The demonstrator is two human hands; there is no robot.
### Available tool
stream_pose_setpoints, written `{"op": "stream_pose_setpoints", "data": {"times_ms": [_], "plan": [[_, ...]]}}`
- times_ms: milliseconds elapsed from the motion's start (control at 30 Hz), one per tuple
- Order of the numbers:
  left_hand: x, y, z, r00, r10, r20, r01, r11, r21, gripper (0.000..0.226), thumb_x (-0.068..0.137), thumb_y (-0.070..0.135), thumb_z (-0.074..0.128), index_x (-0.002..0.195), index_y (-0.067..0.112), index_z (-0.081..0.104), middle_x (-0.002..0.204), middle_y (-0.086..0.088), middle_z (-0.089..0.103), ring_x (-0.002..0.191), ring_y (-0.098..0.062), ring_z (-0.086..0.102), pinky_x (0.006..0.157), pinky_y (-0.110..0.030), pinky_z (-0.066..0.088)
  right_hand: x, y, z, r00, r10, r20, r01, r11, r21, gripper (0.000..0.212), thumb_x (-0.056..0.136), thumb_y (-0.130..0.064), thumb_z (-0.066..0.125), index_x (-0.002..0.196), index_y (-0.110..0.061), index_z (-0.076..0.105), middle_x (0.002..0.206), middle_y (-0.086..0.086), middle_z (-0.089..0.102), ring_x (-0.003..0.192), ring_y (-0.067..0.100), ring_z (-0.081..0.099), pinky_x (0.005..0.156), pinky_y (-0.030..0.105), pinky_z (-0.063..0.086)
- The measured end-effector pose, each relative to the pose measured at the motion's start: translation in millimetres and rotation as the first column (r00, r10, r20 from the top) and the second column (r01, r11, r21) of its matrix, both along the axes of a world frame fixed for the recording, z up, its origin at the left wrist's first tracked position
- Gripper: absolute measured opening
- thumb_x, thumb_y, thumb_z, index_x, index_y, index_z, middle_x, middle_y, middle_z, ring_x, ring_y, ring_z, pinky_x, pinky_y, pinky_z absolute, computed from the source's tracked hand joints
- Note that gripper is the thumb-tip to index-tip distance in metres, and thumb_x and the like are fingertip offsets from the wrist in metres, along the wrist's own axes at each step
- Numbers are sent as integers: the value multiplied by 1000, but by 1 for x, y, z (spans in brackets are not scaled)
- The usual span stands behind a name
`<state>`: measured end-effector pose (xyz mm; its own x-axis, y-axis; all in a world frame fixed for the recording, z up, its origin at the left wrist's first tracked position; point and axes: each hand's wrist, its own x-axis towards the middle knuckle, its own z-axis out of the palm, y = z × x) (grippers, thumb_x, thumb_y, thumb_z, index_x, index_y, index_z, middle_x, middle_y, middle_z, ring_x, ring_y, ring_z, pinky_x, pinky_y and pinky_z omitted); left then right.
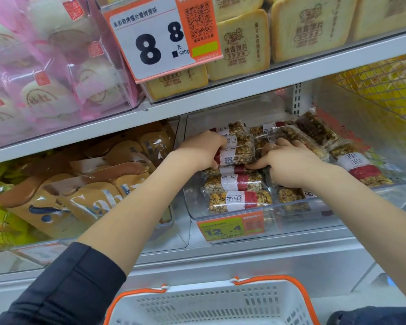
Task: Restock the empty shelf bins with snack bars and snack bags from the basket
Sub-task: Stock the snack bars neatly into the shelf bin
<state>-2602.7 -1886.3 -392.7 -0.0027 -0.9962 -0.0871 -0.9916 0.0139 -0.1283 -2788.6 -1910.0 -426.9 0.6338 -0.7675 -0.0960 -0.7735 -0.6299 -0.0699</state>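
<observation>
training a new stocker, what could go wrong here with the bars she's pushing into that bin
1. The snack bars are piled loosely in the clear bin; those leaning at the right end could slide as the left hand and right hand press in.
2. Squeezing could crush the bars.

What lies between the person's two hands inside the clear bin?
In the head view, a snack bar with a red-and-white label lies between the left hand and right hand, in the clear bin.

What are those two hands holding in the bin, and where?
The left hand grips a stack of snack bars by its left end. The right hand rests on neighbouring bars; whether it grips them cannot be told.
</observation>
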Motion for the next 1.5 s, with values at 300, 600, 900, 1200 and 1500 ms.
{"op": "stream_pose_setpoints", "data": {"times_ms": [300, 600, 900, 1200, 1500], "plan": [[2, 2, -4, 1000, -21, 21, 21, 1000, 0, 54, 81, 27, 72, 128, 18, 48, 128, -7, 49, 111, -25, 51, 84, -38, 50, -30, -1, 3, 834, -289, 470, 393, 909, -138, 38, 89, -21, 53, 125, -32, 57, 136, 13, 46, 126, 38, 35, 102, 51, 31], [7, 24, 9, 961, 25, -274, -37, 999, -37, 62, 76, 29, 77, 131, 26, 49, 136, 0, 47, 121, -17, 47, 97, -27, 39, -45, -12, -10, 804, -394, 446, 405, 911, 75, 69, 72, -26, 72, 133, -18, 41, 122, 20, 54, 116, 41, 46, 98, 46, 40], [2, 69, -6, 950, -172, -262, 76, 938, -339, 63, 78, 23, 74, 135, 22, 47, 136, 1, 50, 127, -16, 44, 104, -26, 34, -65, 6, 9, 637, -232, 735, 254, 964, 84, 61, 75, -6, 70, 130, -22, 47, 117, 2, 62, 101, 22, 56, 70, 23, 42], [-21, 79, 3, 821, -371, -434, 136, 865, -482, 49, 77, 20, 77, 123, 21, 59, 120, 5, 59, 111, -6, 52, 94, -18, 43, -54, 29, 20, 472, -405, 783, -132, 846, 517, 33, 85, -21, 66, 115, -33, 59, 92, 1, 70, 57, 4, 60, 59, 22, 47], [-39, 86, -5, 735, -44, -676, -70, 988, -140, 65, 77, 25, 77, 134, 23, 48, 108, 2, 66, 80, -5, 66, 79, -24, 56, -31, 28, 16, 88, -710, 699, -293, 652, 699, 23, 88, -9, 64, 109, -6, 55, 102, 19, 67, 79, 22, 71, 64, 25, 59]]}}
